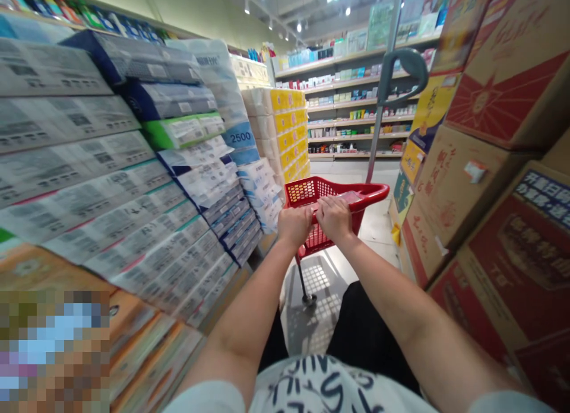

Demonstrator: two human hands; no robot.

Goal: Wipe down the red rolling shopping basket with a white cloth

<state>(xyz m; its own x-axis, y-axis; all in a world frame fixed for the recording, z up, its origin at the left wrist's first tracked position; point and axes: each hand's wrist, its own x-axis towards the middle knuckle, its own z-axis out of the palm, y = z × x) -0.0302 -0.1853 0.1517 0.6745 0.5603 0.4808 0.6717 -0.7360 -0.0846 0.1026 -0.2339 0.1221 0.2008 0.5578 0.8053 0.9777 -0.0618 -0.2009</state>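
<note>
A red plastic shopping cart (363, 220) with a perforated basket stands on the pale floor in front of me. Both of my hands are closed around its red handle, close together near the left half of the bar. My left hand (294, 226) grips the left end, and my right hand (333, 217) wraps the bar just beside it. To the right of my hands the handle (376, 192) shows bare. What lies in the basket, if anything, is mostly hidden behind my hands. One caster wheel (309, 300) is visible under the cart.
Stacked tissue packs (111, 181) rise close on the left, with yellow-and-white packs (289, 122) farther on. Cardboard cartons (472, 175) line the right side. A metal pole with a grey loop handle (385, 80) stands ahead right. Shelves of small goods (351, 95) span the back.
</note>
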